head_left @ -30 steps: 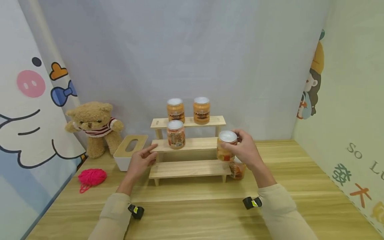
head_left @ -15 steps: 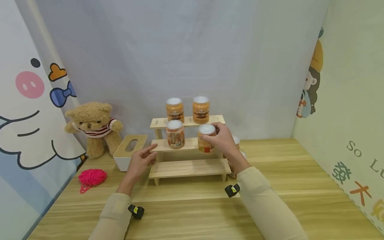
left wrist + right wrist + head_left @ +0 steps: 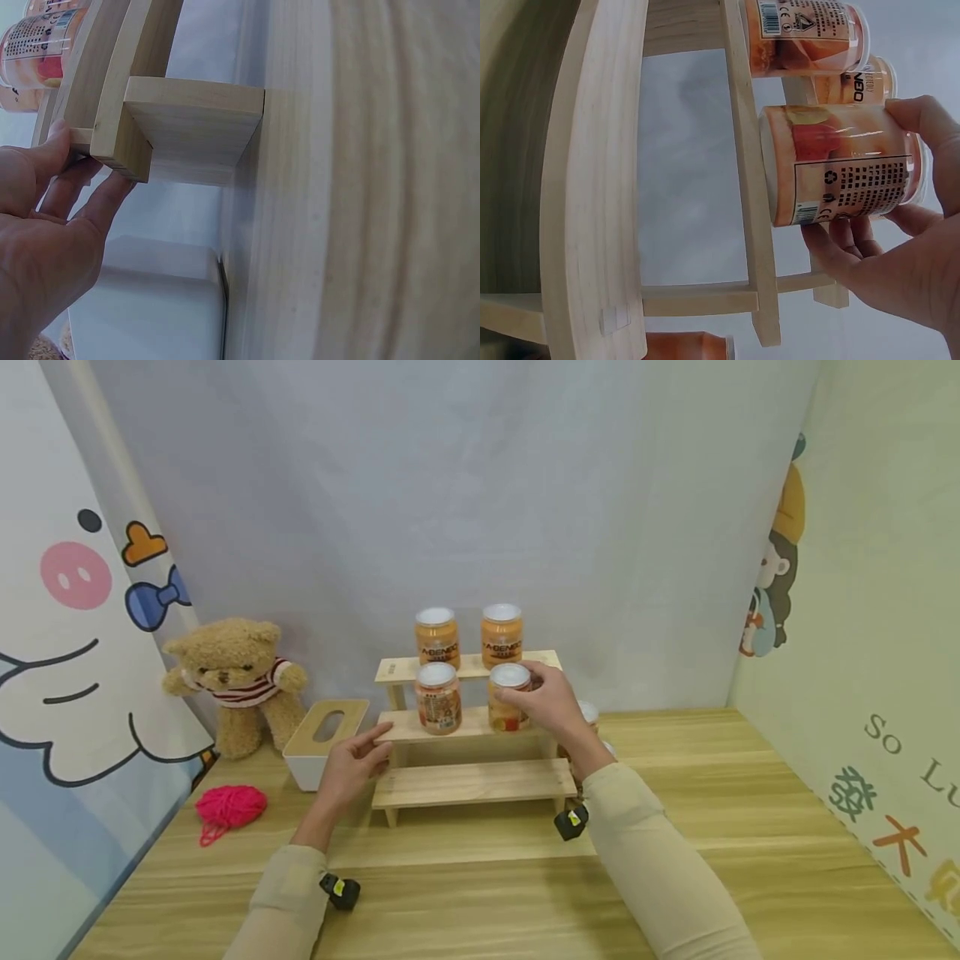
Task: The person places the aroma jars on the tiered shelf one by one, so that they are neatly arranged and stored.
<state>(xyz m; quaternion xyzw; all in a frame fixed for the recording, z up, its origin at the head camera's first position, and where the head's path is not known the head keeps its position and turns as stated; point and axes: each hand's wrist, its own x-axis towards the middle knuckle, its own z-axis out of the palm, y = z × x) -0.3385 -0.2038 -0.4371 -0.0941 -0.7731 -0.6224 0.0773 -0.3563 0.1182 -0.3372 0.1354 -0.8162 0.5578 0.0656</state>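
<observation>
My right hand (image 3: 551, 697) grips a jar of orange fruit (image 3: 506, 702) with a pale lid, thumb and fingers round its upper sides. Upright at the right half of the middle tier, the jar's base looks level with the board. Left of it on that tier stands another fruit jar (image 3: 438, 700). My left hand (image 3: 352, 768) pinches the left end of the stepped wooden shelf (image 3: 472, 781); the left wrist view shows its fingertips (image 3: 58, 135) against the board. Two more jars, a left one (image 3: 437, 639) and a right one (image 3: 502, 635), occupy the top tier.
Partly hidden behind my right wrist, further jars (image 3: 588, 714) stand on the table (image 3: 465, 902) right of the shelf. To the left are a tissue box (image 3: 326, 735), a teddy bear (image 3: 232, 681) and pink yarn (image 3: 231, 807). A grey curtain (image 3: 637, 527) hangs behind.
My right hand has carried the jar leftward from the shelf's right end and set it back on or just over the middle tier. The left hand has stayed put.
</observation>
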